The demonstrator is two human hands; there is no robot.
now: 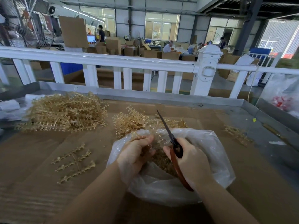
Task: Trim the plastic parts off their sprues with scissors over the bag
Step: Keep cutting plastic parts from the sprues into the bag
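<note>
While the left hand (137, 152) curls around a clump of amber sprues (145, 139) over the clear bag (210, 159) near the desk's front edge, the right hand (191, 160) grips the scissors (171, 139), blades together, pointing toward the far edge

This is a factory or packing workshop, a large hall with grey panel walls, big windows (162, 26) and dark steel roof beams across the upper part of the frame. Beyond a white railing (103, 59) that crosses the middle, stacked cardboard boxes (113, 46), blue crates (71, 67) and people (168, 46) at work tables fill the floor, with a large industrial fan (24, 21) at the upper left. In the lower half a metal-edged worktable (252, 105) lined with cardboard carries heaps of amber plastic sprues (64, 112), the bulk moulded stock of a production line.
</note>
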